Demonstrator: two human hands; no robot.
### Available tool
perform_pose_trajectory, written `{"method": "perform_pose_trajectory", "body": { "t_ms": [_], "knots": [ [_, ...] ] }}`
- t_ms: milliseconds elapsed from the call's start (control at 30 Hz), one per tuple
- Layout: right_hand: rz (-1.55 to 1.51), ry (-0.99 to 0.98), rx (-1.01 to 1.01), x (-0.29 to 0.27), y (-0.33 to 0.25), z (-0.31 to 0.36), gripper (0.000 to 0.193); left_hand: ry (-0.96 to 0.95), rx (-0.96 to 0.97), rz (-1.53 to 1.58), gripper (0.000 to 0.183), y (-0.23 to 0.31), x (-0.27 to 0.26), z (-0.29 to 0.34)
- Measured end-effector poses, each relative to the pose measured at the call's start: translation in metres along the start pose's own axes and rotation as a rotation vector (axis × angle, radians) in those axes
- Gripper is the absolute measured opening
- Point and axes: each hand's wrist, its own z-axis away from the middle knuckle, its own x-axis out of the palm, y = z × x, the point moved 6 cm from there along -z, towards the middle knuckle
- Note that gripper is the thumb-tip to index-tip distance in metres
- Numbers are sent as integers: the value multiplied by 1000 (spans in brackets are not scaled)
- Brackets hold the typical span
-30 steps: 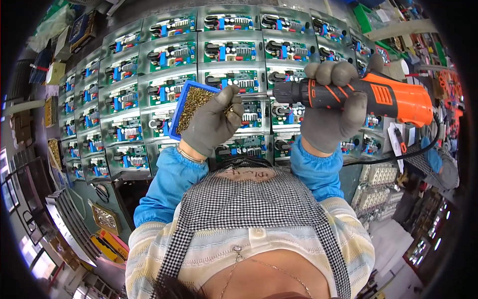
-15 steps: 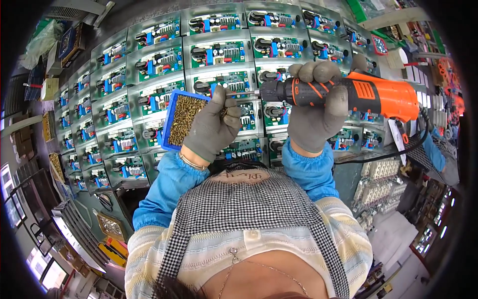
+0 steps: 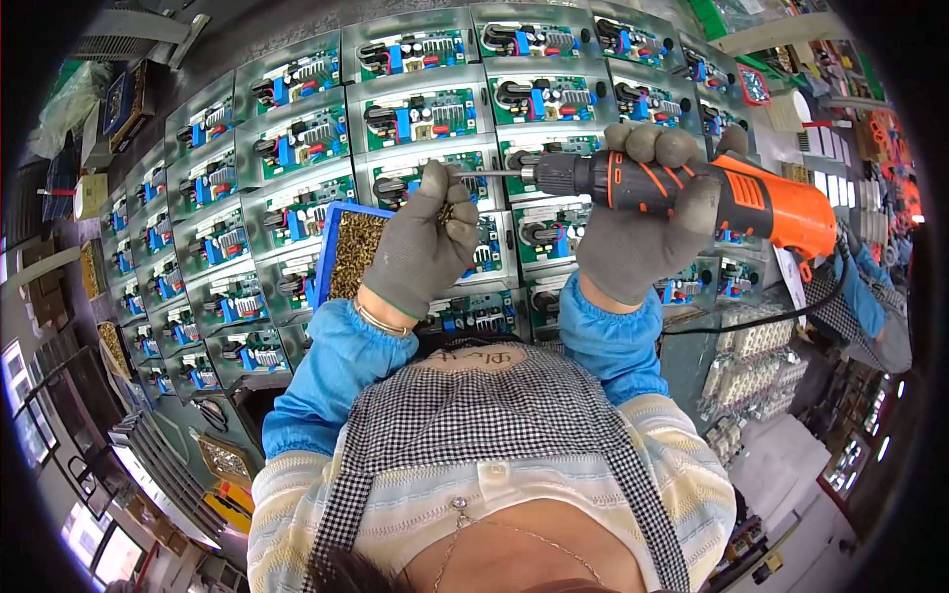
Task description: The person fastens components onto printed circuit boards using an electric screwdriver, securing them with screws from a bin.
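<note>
My right hand (image 3: 647, 232), in a grey glove, is wrapped round an orange and black electric screwdriver (image 3: 746, 196) held sideways, its bit pointing left. My left hand (image 3: 420, 247), gloved too, is closed with small brass-coloured screws (image 3: 448, 211) showing in its curled fingers. Its thumb and forefinger meet at the tip of the bit (image 3: 489, 173); whether a screw sits on that tip is too small to tell. Partly hidden behind this hand is a blue box (image 3: 324, 259) full of similar screws. Below both hands lie green circuit boards (image 3: 420, 117) in metal trays.
Rows of metal trays (image 3: 297, 119) with boards cover the bench. A black cable (image 3: 751, 321) runs from the screwdriver's rear, curving down and left. White parts (image 3: 751, 366) are stacked at the right. Another person's blue sleeve (image 3: 870, 296) shows at the far right.
The screwdriver and my right hand have shifted slightly right, and more of the bit shows. My left hand has moved up a little, its fingertips still at the bit's tip.
</note>
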Motion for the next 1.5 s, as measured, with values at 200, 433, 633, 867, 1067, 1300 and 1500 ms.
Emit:
{"method": "perform_pose_trajectory", "body": {
  "t_ms": [200,433,633,867,1067,1300,1500],
  "knots": [
    [-27,31,58,-5,16,0,76,84,5,-58,30,-2,-4,-4],
    [-19,24,41,-6,15,1,72,73,48,-61,30,2,-9,-7],
    [19,64,54,-4,13,6,71,98,116,-112,30,4,-5,-5],
    [6,297,152,-21,29,-11,69,121,230,-327,33,14,15,-9],
    [16,244,166,-17,48,-24,69,150,184,-288,31,25,8,-25],
    [190,28,-43,-12,68,-66,77,174,156,-150,46,33,0,-46],
    [245,-72,-96,-29,117,-106,83,195,87,-230,39,29,-11,-51]
  ]
}}
